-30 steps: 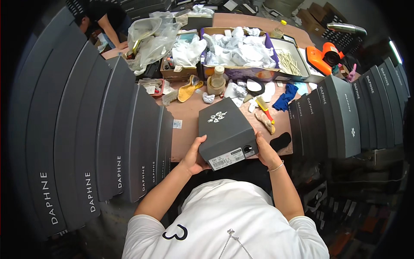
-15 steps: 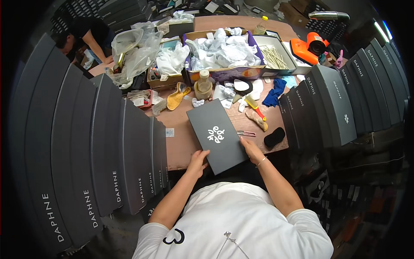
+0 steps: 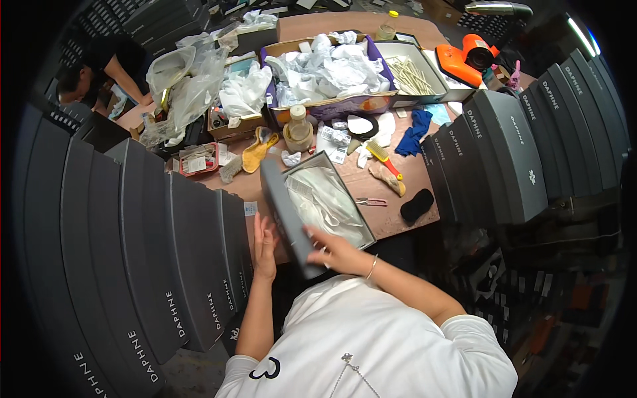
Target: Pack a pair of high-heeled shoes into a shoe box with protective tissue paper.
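While the grey lid [image 3: 285,215] stands on edge just left of the open box [image 3: 332,205] at the middle of the frame, the right hand [image 3: 332,251] pinches its near end and the left hand [image 3: 264,242] lies flat and spread against its outer side. That grip looks slight — the lid could tip onto the white paper [image 3: 328,202] inside. A swing leftward might instead knock the grey box stacks [image 3: 166,265] or sweep the scissors [image 3: 368,201] off the desk [image 3: 398,212].
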`<act>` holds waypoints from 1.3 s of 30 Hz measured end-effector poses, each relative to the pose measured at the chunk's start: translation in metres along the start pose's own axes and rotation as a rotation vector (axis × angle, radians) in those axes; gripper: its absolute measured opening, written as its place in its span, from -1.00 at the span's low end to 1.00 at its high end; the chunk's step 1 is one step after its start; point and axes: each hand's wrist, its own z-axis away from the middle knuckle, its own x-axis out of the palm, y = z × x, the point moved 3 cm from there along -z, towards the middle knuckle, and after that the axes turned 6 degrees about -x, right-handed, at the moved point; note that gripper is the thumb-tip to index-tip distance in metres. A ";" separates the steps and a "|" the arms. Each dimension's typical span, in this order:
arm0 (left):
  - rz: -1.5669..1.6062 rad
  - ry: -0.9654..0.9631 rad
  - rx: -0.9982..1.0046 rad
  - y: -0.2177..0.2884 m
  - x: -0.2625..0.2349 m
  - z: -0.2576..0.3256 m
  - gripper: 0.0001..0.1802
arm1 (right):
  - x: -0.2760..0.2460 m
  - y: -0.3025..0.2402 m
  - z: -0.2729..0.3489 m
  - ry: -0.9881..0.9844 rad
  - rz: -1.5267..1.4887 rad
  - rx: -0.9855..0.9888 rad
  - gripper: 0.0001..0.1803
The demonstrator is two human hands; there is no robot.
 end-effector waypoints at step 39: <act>0.497 -0.165 -0.475 -0.023 0.117 0.010 -0.40 | -0.066 -0.079 -0.007 0.515 0.514 -0.406 -0.46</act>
